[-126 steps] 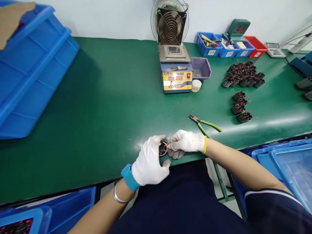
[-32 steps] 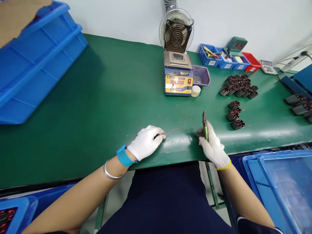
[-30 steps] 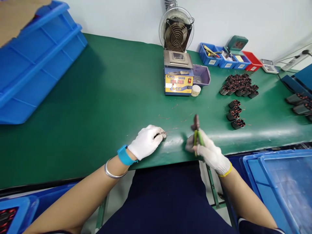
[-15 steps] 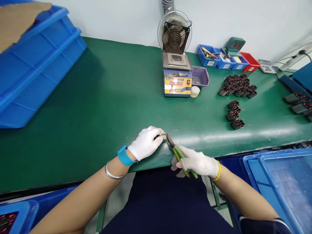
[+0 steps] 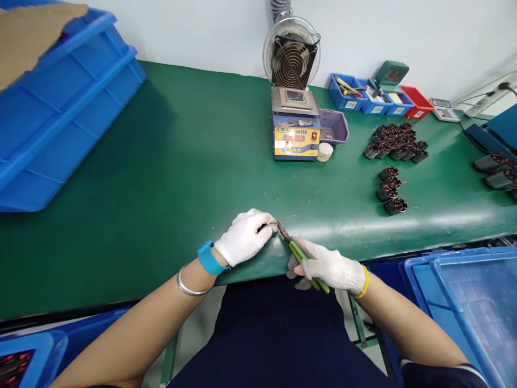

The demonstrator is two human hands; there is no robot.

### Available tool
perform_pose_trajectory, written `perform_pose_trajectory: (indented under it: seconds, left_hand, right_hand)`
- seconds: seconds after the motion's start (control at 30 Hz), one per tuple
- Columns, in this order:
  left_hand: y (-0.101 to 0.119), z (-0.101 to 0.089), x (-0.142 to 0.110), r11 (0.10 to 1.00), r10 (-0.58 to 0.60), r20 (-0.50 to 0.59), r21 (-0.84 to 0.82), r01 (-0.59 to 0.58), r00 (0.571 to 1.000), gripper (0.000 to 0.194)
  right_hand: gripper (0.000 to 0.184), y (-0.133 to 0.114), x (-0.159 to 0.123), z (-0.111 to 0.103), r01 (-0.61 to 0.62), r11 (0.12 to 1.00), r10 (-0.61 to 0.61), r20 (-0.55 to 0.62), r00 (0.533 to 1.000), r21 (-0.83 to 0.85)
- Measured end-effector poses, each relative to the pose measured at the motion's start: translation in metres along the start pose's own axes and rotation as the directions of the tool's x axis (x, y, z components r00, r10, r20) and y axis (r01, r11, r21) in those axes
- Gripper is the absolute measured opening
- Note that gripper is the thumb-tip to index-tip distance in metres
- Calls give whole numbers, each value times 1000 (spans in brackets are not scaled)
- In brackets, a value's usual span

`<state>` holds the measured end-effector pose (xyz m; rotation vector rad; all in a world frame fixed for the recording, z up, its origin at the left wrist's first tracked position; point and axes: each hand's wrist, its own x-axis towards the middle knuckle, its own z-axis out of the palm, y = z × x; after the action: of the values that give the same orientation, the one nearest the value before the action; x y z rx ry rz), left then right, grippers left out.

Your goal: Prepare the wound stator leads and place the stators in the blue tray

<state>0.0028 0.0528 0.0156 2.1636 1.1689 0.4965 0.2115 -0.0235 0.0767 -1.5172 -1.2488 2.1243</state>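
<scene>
My left hand, in a white glove, has its fingers curled round a small wire-wound motor stator. Most of that part is hidden by the glove; only a dark strip with some copper shows. In my gloved right hand is a pair of green-handled pliers, the handles lying close together. The jaws meet the part at my left fingertips; whether they grip a wire is too small to tell. Both hands are at the front edge of the green table.
Cut copper wire bits lie beyond my hands. A solder pot with a fan stands behind, a purple tray beside it. Several wound stators stand at right. Stacked blue crates fill the left; blue bins sit lower right.
The pliers' handles have come closer together in my right hand. My left hand keeps its hold on the stator, and the whole view has shifted slightly.
</scene>
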Motion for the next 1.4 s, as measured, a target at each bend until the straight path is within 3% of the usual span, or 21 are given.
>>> perform_pose_trajectory:
  seconds: [0.23, 0.63, 0.8, 1.1, 1.4]
  left_hand:
    - [-1, 1, 0, 1000, -1, 3, 8, 1, 1000, 27]
    - [0, 0, 0, 1000, 18, -2, -1, -18, 1000, 28]
    - [2, -2, 0, 1000, 6, 5, -6, -6, 1000, 30]
    - [3, -4, 0, 999, 41, 10, 3, -41, 999, 31]
    - [6, -6, 0, 998, 58, 17, 17, -58, 998, 31]
  right_hand:
    - [62, 1, 2, 1, 24, 998, -24, -1, 1000, 58]
    - [60, -1, 1, 2, 73, 997, -74, -28, 997, -34]
    - [58, 6, 4, 0, 114, 993, -114, -20, 993, 15]
    - [69, 2, 2, 1, 88, 994, -87, -27, 996, 64]
    - [67, 5, 2, 1, 105, 994, -104, -27, 994, 40]
